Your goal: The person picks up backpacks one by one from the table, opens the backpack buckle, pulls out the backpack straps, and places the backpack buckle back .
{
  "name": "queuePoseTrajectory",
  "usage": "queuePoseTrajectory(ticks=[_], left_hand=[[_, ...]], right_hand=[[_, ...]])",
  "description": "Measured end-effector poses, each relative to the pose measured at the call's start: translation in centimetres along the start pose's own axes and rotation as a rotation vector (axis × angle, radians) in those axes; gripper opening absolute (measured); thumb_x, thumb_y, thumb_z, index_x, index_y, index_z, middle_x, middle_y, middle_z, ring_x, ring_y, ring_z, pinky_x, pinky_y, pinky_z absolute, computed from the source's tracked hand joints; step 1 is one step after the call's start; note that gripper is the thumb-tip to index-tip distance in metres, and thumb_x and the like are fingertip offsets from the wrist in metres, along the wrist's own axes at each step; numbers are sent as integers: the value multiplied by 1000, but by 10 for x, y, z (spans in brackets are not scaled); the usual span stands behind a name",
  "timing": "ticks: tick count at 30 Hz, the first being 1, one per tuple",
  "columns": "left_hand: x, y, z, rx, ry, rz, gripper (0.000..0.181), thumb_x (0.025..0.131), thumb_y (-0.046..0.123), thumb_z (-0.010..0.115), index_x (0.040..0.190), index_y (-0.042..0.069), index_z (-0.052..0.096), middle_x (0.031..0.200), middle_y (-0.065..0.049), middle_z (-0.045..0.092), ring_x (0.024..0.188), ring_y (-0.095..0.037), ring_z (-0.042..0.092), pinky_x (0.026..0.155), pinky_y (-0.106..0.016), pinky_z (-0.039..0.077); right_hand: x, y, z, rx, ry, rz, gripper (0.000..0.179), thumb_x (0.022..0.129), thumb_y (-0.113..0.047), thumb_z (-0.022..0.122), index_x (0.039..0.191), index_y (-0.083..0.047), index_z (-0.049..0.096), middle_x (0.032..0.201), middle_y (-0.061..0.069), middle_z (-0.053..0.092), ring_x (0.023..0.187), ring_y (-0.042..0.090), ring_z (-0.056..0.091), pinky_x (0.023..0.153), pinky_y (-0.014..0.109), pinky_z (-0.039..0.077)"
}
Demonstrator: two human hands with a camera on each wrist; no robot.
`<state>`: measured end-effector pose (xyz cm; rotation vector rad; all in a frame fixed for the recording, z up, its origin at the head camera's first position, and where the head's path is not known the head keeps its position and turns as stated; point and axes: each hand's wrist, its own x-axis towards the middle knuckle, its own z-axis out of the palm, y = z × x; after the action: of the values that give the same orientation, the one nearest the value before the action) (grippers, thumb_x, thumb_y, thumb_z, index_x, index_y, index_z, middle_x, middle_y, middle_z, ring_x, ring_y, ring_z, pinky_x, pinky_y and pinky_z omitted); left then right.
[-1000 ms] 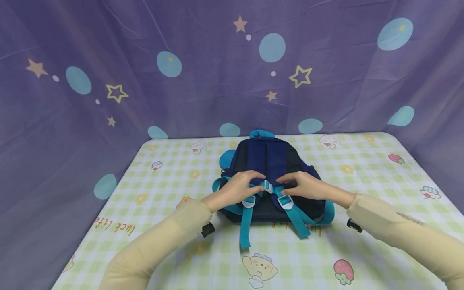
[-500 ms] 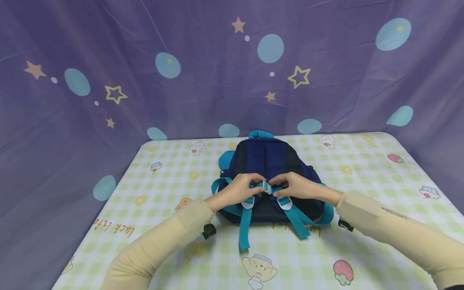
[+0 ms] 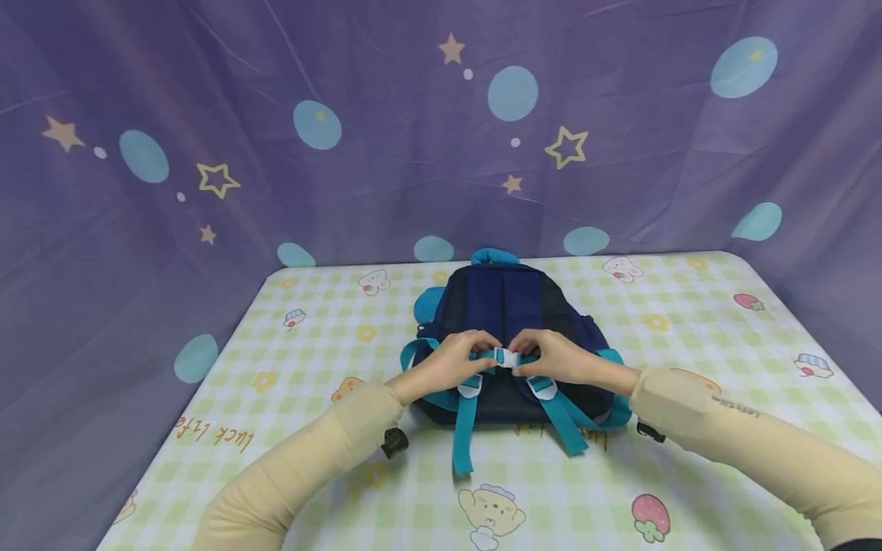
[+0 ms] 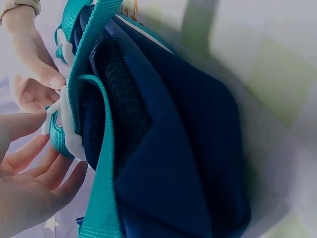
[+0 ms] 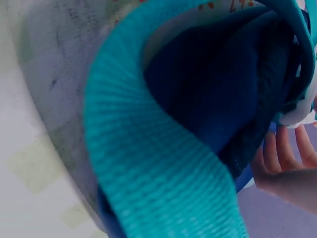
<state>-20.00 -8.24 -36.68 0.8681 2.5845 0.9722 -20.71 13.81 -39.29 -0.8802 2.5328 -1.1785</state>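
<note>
A navy and black backpack (image 3: 524,298) lies with its teal-strapped side up on the table. Across its middle runs a teal strap with a small white plastic buckle (image 3: 507,357). My left hand (image 3: 456,363) pinches the buckle's left end between thumb and fingers; its fingers (image 4: 49,168) curl round the teal webbing in the left wrist view. From the other side my right hand (image 3: 560,357) pinches the buckle's right end. The two buckle halves look joined. In the right wrist view a teal strap (image 5: 158,163) fills the foreground, and the fingertips are partly cut off by the frame.
White strap adjusters (image 3: 471,386) sit below the hands, with loose teal strap ends (image 3: 464,444) hanging onto the checked tablecloth (image 3: 331,490). A teal handle loop (image 3: 494,255) tops the backpack. Behind the table hangs a purple curtain (image 3: 386,184).
My right hand has moved left to the buckle and taken hold of its right end. My left hand keeps its hold almost in place; the buckle has turned nearly level.
</note>
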Motion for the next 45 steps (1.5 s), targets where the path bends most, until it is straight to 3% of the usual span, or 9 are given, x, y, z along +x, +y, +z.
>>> queuePoseTrajectory(ticks=[5, 11, 23, 34, 45], left_hand=[[-1, -1, 2, -11, 13, -8, 25, 96, 7, 63, 120, 1, 63, 101, -11, 62, 88, -22, 61, 72, -24, 51], [0, -2, 4, -1, 29, 12, 22, 95, 6, 64, 117, 2, 63, 100, -10, 60, 89, -23, 59, 74, -26, 49], [0, -2, 10, 84, 59, 66, 23, 93, 6, 66, 115, 0, 62, 97, -10, 57, 84, -22, 58, 70, -24, 47], [-1, -5, 19, 246, 139, 160, 25, 89, 16, 73, 107, 2, 63, 94, -10, 60, 81, -21, 62, 66, -23, 51], [3, -5, 19, 291, 133, 205, 23, 89, 16, 74, 104, 1, 65, 92, -9, 61, 78, -20, 62, 65, -22, 51]], right_hand=[[-1, -5, 3, -53, 59, 0, 24, 85, -8, 76, 103, 0, 62, 92, 5, 61, 85, 21, 59, 75, 32, 52], [-2, -6, 5, -145, 130, -46, 19, 83, -4, 77, 96, -3, 63, 87, 3, 59, 80, 19, 57, 68, 29, 50], [-3, -12, 4, -369, 168, -121, 17, 81, -9, 81, 89, -8, 65, 78, -2, 54, 69, 11, 49, 58, 24, 44], [-4, -12, -3, -328, 125, -150, 13, 80, -8, 80, 87, -5, 70, 80, -2, 58, 72, 14, 56, 62, 26, 49], [-4, -12, -7, -384, 63, -148, 12, 81, -10, 79, 86, -8, 69, 79, -3, 56, 69, 9, 51, 60, 25, 46]])
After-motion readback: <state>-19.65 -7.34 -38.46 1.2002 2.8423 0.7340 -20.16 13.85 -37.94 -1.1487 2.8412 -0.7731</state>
